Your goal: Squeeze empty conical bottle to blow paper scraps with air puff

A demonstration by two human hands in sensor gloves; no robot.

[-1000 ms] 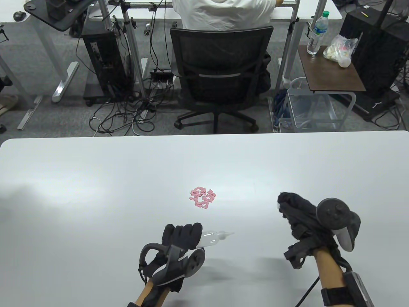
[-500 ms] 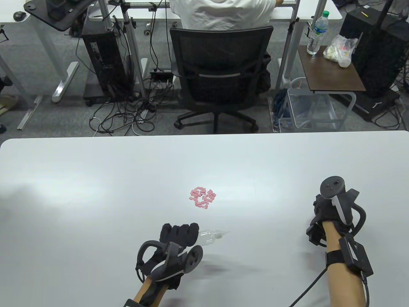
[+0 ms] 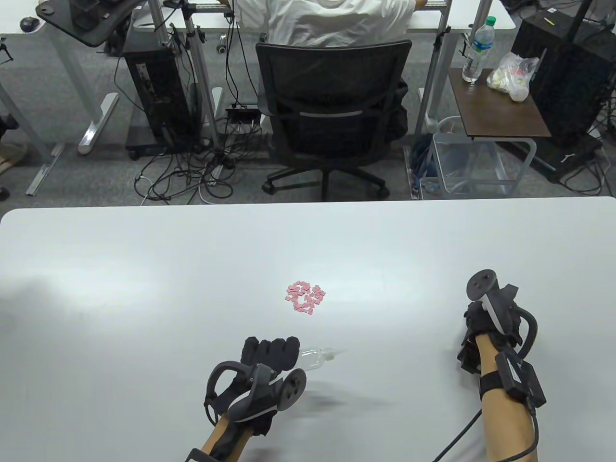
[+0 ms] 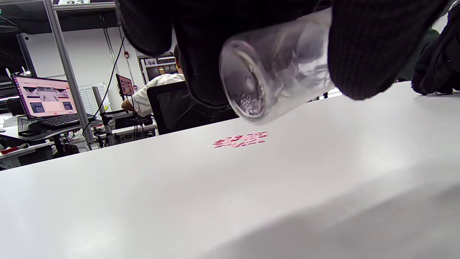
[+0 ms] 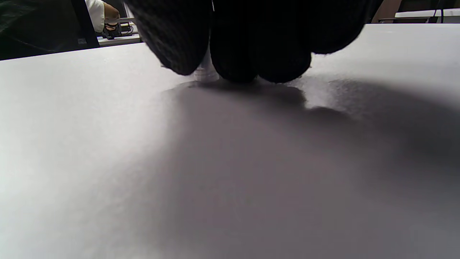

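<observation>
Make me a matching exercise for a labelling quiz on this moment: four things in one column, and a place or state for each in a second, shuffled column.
Things:
1. conical bottle
2. paper scraps
3. right hand
4. water bottle

Places or states:
A. heaped in a small pink cluster at mid-table
B. upright on the brown side table beyond the white table
C. gripped in the left hand, nozzle pointing right
D. down on the tabletop at the right, fingertips touching it

Pairs: 1-C, 2-A, 3-D, 4-B
</observation>
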